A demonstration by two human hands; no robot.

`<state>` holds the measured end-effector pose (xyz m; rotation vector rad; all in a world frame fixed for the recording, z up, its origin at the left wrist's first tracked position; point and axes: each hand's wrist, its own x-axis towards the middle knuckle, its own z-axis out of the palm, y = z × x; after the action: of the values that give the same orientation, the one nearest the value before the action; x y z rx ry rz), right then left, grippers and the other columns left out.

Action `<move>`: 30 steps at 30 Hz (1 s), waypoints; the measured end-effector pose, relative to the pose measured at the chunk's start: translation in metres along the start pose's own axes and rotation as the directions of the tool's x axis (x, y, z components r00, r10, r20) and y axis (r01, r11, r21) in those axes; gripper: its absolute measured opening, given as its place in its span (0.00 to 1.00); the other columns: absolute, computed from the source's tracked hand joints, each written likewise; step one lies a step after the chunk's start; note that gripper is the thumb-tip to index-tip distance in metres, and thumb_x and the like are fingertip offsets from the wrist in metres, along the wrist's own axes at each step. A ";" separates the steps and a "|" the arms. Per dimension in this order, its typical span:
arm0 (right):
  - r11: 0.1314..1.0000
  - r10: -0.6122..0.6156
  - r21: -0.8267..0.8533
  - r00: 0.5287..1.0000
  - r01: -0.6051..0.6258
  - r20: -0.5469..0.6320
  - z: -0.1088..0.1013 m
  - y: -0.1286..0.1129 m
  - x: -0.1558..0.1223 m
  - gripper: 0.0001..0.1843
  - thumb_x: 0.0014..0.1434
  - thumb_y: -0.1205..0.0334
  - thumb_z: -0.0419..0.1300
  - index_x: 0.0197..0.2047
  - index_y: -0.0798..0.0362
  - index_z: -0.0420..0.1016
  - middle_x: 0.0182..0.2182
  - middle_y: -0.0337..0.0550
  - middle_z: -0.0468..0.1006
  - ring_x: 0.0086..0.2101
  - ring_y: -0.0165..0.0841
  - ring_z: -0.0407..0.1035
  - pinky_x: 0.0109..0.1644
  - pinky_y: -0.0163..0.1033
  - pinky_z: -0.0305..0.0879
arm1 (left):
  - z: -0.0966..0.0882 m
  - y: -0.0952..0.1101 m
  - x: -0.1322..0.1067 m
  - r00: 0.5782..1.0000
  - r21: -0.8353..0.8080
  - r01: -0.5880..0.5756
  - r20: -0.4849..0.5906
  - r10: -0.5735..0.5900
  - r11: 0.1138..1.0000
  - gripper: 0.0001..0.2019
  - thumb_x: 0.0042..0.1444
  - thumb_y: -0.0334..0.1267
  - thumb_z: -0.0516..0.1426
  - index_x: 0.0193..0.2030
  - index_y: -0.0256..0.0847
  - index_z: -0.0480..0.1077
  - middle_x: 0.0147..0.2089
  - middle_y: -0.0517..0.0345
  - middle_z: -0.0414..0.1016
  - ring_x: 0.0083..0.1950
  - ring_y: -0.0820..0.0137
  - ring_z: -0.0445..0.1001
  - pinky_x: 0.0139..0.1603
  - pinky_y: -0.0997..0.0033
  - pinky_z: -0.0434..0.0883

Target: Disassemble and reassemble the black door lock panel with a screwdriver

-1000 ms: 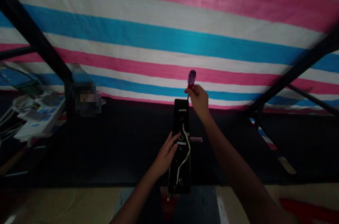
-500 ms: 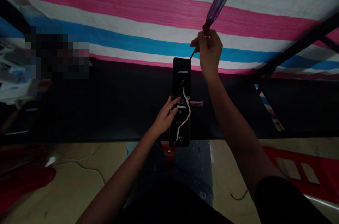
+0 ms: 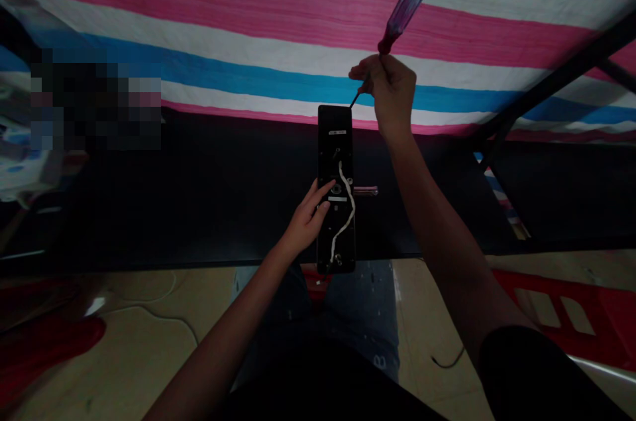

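One screwdriver [image 3: 407, 6], pinched in the right hand [image 3: 395, 96], slanted down-left to the far-right corner of the black panel [image 3: 336, 219], which poked lengthwise past the near edge of the surface [image 3: 223, 209], left hand [image 3: 305, 219] kinda spread on it

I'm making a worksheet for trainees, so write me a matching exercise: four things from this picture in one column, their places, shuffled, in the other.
Things
1. Screwdriver
2. Left hand
3. White cable
4. Shiny handle

Places
A. Winding along the face of the black panel
B. Sticking out at the panel's right side
C. Held in the right hand
D. Resting on the panel from its left side

Right pairs: 1-C, 2-D, 3-A, 4-B
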<state>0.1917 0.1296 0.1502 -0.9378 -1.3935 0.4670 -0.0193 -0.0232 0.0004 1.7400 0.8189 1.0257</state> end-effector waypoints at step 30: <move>0.999 0.036 -0.041 0.999 -0.036 -0.012 0.005 -0.015 0.005 0.16 0.65 0.44 0.56 0.40 0.48 0.70 0.34 0.42 0.82 0.33 0.32 0.78 0.30 0.37 0.69 | -0.005 0.001 -0.003 0.995 0.039 0.096 -0.010 -0.096 0.995 0.24 0.71 0.49 0.48 0.70 0.48 0.62 0.78 0.54 0.50 0.78 0.60 0.48 0.76 0.48 0.48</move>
<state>0.1839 0.1265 0.1647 -0.9987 -1.3822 0.4611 -0.0248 -0.0241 0.0012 1.7133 0.9251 0.9587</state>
